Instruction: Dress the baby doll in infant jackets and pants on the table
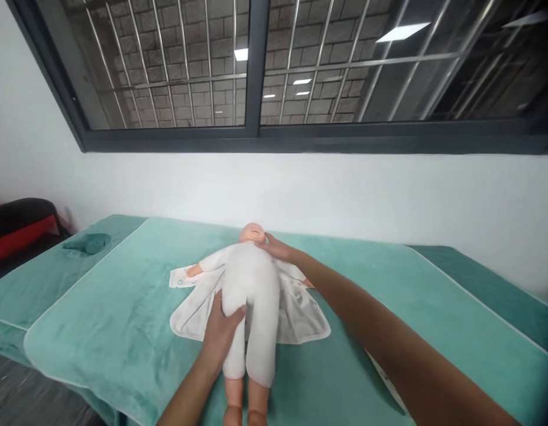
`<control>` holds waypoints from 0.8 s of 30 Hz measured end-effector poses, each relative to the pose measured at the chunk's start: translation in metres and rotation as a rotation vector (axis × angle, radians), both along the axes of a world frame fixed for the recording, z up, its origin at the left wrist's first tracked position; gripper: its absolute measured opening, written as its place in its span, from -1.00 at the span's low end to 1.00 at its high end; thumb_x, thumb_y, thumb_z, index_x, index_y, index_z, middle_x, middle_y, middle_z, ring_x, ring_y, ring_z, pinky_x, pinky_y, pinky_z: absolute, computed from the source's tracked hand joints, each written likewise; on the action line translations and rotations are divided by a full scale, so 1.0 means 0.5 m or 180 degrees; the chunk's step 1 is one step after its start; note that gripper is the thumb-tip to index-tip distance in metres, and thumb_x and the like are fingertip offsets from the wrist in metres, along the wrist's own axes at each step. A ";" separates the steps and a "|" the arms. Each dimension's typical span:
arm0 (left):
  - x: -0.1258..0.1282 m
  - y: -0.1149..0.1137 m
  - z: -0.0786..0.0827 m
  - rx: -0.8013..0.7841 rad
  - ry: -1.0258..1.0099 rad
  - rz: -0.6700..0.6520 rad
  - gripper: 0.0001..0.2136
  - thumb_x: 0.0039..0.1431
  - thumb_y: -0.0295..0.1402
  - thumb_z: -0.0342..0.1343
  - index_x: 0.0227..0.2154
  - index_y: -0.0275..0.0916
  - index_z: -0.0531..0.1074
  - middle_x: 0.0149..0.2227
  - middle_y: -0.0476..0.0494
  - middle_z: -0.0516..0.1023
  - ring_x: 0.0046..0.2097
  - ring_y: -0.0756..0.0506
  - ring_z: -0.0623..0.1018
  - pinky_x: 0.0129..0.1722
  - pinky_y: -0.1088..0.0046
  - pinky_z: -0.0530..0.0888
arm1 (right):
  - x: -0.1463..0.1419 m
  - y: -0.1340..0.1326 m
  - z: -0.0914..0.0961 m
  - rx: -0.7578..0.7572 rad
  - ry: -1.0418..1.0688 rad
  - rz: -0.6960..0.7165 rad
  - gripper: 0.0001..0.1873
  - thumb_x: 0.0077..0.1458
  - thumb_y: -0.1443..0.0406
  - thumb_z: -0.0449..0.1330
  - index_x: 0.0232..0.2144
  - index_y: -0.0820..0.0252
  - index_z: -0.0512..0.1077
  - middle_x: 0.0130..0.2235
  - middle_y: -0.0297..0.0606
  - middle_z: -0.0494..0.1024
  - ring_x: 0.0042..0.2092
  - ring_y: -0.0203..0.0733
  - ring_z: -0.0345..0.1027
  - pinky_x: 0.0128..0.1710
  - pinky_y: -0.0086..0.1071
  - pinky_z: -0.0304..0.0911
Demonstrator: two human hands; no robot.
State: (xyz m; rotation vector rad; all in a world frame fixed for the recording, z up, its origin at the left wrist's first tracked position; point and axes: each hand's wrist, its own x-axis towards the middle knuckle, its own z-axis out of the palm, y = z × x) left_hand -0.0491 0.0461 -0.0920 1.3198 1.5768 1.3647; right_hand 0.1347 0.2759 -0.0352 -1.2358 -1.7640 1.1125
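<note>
I stand at a table spread with a soft teal plush blanket edged in white piping (136, 349), pushed against a white wall (300, 189) beneath a wide dark-framed window with metal bars and a grey brick wall behind them (256, 65).

My left hand (220, 334) lies on the near thigh of a pale plastic baby doll in a white one-piece suit (251, 284). The fingers are curled over the leg and the thumb reaches across toward the gap between the legs, a loose clasp rather than a tight squeeze. My right hand (276, 247) reaches far forward, my arm crossing over the doll's side; its fingers rest at the doll's neck, just under the bare peach-coloured head (252, 232). I cannot tell whether they close around the neck or only touch it.

The doll lies on its back, lengthwise away from me, head toward the wall and bare feet at the bottom edge of the view, so my two hands sit at its opposite ends. Under it is spread an open white garment (300, 319), fanning out on both sides of the body. One doll arm stretches out to the left, its small hand lying on a sleeve with a faint greenish print (181, 277); it is too small to read.

Further left, a bunched dark teal cloth (88, 242) sits on the blanket, and beyond it stands a black and red seat (20, 225).
</note>
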 end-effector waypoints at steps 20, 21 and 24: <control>0.000 -0.013 -0.027 -0.0581 0.0296 -0.0212 -0.52 0.33 0.02 -0.03 0.14 -0.16 0.41 0.19 -0.28 0.50 0.25 -0.28 0.45 0.22 0.07 0.42 | -0.295 -0.054 -0.015 0.1779 -0.3053 0.1838 -0.63 0.22 0.04 0.20 -0.05 0.12 0.46 -0.01 -0.09 0.55 -0.03 0.05 0.46 -0.09 -0.19 0.29; -0.016 -0.005 -0.024 -0.0495 0.0421 -0.0315 -0.56 0.35 0.00 -0.07 0.06 -0.17 0.48 0.09 -0.26 0.57 0.15 -0.27 0.53 0.15 0.09 0.47 | -0.297 -0.053 -0.017 0.1770 -0.3047 0.1841 -0.63 0.21 0.03 0.21 -0.06 0.12 0.47 -0.02 -0.10 0.55 -0.05 0.03 0.47 -0.12 -0.20 0.29; -0.070 0.039 -0.020 -0.0179 0.1174 -0.0177 -0.65 0.39 -0.19 -0.10 -0.08 -0.24 0.55 -0.07 -0.25 0.60 -0.01 -0.23 0.55 0.06 0.16 0.46 | -0.281 -0.055 -0.015 0.1818 -0.2979 0.1766 -0.64 0.29 0.03 0.12 -0.03 0.11 0.46 0.00 -0.11 0.52 -0.06 -0.01 0.46 -0.16 -0.25 0.26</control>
